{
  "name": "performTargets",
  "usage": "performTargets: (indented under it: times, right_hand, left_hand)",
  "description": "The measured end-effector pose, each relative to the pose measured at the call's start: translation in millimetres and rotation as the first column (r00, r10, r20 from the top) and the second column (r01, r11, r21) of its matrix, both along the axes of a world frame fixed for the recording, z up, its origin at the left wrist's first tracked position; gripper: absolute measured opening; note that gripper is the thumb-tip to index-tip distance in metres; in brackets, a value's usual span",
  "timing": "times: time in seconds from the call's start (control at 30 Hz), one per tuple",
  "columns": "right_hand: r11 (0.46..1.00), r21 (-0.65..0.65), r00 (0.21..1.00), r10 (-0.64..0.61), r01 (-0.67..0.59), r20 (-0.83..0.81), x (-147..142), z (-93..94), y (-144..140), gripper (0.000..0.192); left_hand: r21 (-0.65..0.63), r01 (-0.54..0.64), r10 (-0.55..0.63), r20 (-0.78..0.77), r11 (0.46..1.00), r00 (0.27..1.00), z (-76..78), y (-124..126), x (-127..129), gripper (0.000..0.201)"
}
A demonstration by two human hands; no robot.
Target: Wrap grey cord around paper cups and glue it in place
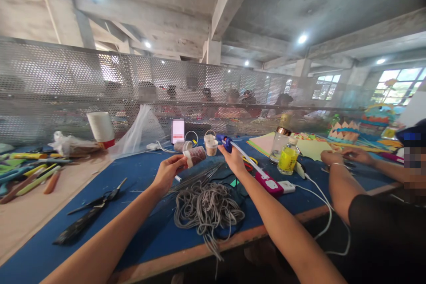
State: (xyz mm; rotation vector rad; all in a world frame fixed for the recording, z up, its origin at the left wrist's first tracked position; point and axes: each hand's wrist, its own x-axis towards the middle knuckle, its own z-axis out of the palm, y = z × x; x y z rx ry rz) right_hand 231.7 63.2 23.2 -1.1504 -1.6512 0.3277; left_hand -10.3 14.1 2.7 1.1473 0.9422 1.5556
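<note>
My left hand (pixel 168 172) is closed around the pale end of a small cylinder wrapped in brownish cord (pixel 197 155), held tilted above the table. In my right hand (pixel 233 160) is a blue hot glue gun (pixel 225 142), its nozzle pointing left toward the cylinder but apart from it. A long whitish glue stick (pixel 248 156) runs back from the gun. Between the hands, farther off, stands a small pale bucket with a handle (pixel 211 147). Another cord-wrapped piece (pixel 182 146) lies behind the cylinder. Below my hands is a heap of grey cord (pixel 209 208), beside dark thin wires (pixel 196 179).
Black-handled scissors (pixel 95 211) lie at left, near tools (pixel 36 171) and stacked paper cups (pixel 100 128). A phone (pixel 178 131) stands behind. At right are a yellow-labelled bottle (pixel 288 158), a glass jar (pixel 278 145), a power strip (pixel 269 185) and a co-worker's hands (pixel 333 158).
</note>
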Motion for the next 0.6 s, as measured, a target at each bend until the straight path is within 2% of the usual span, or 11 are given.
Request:
performTargets:
  times: [0.1,0.17,0.23,0.33,0.6]
  right_hand:
    - [0.98,-0.058,0.971,-0.177,0.188,0.163,12,0.7,7,0.032]
    - [0.939,-0.115,0.911,-0.278,0.325,0.306,18,-0.1,10,0.033]
    - [0.899,-0.133,0.84,-0.326,0.418,0.434,24,-2.4,13,0.037]
    - [0.878,-0.138,0.78,-0.322,0.457,0.537,30,-8.3,16,0.038]
    - [0.842,-0.2,0.705,-0.264,0.502,0.658,40,-28.2,27,0.042]
  left_hand:
    - [0.015,-0.03,0.029,0.024,0.999,0.999,-0.3,1,-1,0.035]
    - [0.02,-0.048,0.048,0.041,0.999,0.998,-0.8,1,-2,0.035]
    - [0.029,-0.065,0.063,0.057,0.997,0.996,-0.9,2,-3,0.035]
    - [0.039,-0.085,0.081,0.088,0.996,0.993,0.6,1,-3,0.033]
    - [0.049,-0.069,0.063,0.115,0.996,0.991,1.0,1,-2,0.031]
